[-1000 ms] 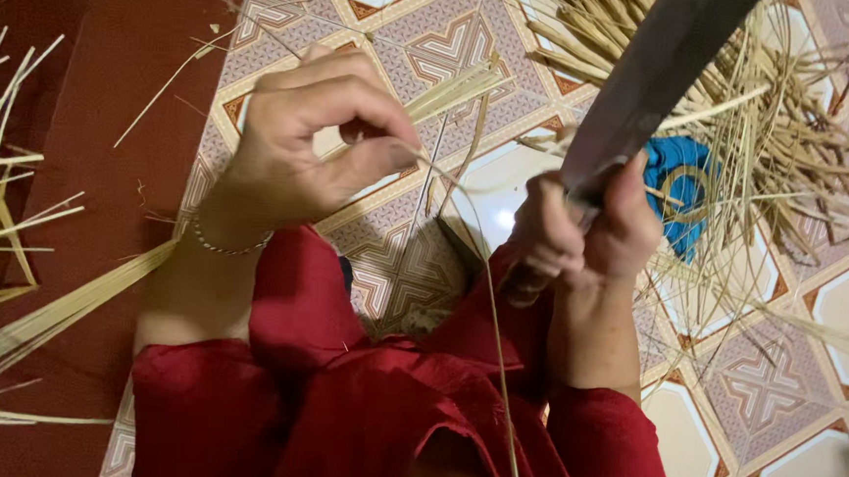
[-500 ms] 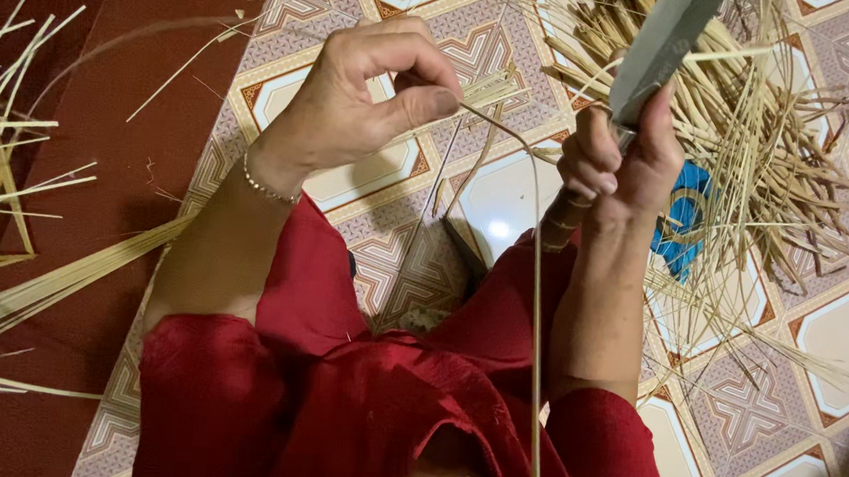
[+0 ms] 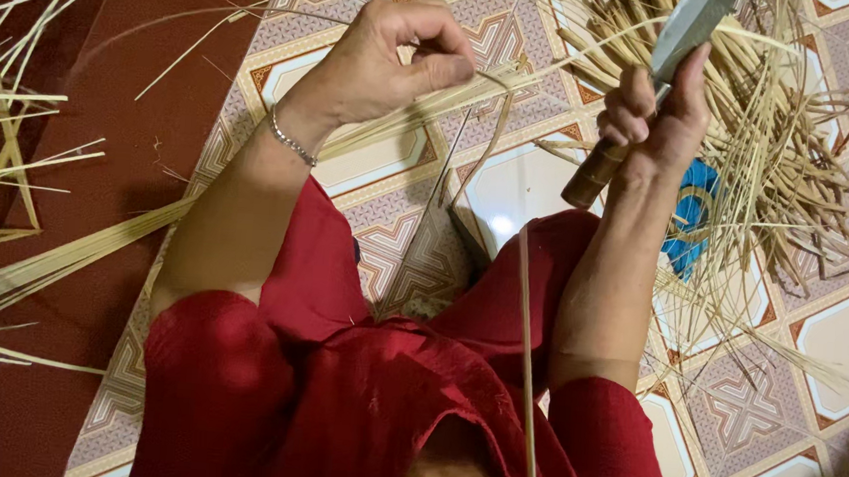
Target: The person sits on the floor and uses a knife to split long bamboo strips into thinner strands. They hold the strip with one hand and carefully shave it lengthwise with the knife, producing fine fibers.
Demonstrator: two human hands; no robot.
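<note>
A thin bamboo strip [image 3: 493,81] is pinched tight between thumb and fingers of the left hand [image 3: 387,54], over the patterned tiles [image 3: 384,256]. A big knife [image 3: 678,33] is gripped by its wooden handle in the right hand [image 3: 653,115], just right of the strip, near the loose strip pile [image 3: 784,143].

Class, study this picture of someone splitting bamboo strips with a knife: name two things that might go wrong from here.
1. The knife blade sits close to the left hand pinching the bamboo strip; a slip might cut its fingers.
2. The loose strip rises toward the person's body and could poke them.
</note>
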